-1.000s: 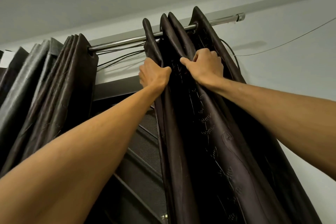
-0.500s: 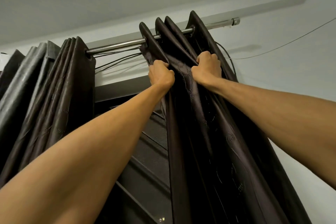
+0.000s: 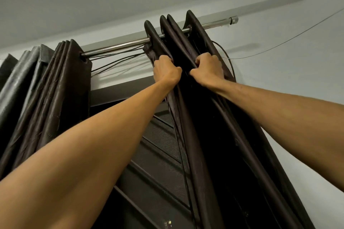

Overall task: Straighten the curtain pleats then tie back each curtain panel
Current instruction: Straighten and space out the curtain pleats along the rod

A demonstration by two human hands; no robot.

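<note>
Left hand [image 3: 166, 70]: my fingers curled tight round leftmost pleat of right panel [image 3: 195, 145], just below rod [image 3: 119, 46]. Right hand [image 3: 207, 70]: my fingers curled into next folds, gripping fabric, just beside left hand. Right panel bunched toward rod's right end, hanging down. Left panel [image 3: 61, 87] gathered well apart at left. Thin cords [image 3: 119, 61] run between panels under rod.

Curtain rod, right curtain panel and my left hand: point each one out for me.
curtain rod [image 3: 119, 46]: head view, on the bare metal stretch mid-frame.
right curtain panel [image 3: 193, 145]: head view, on the long front fold, partway down.
left hand [image 3: 167, 70]: head view, on the back of the hand, which grips a pleat.
</note>
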